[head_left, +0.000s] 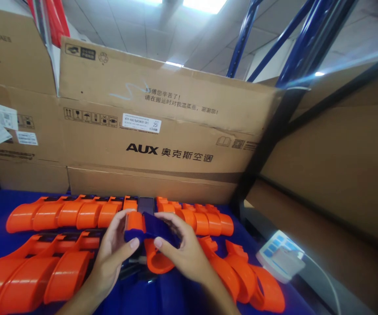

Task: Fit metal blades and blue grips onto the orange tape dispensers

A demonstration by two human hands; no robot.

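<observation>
My left hand (pixel 117 245) is closed on the left side of a curved orange plastic part with a dark blue plastic edge (pixel 135 224). My right hand (pixel 180 247) grips a dark blue plastic piece (pixel 159 225) that meets the orange part between my hands. Both thumbs lie on the near side, and the far fingers are partly hidden. Just below the blue piece hangs or lies an orange ring-shaped part (pixel 159 262); whether it is joined to the held pieces I cannot tell. Dark objects, too hidden to name, lie beneath my hands.
Rows of curved orange parts (pixel 69 214) line the blue surface (pixel 162 297) at left, with more orange parts (pixel 241 275) at right. A large cardboard box (pixel 176 127) stands behind. A white power strip (pixel 281 256) with a plugged-in cable is beside a dark rack post (pixel 264 131).
</observation>
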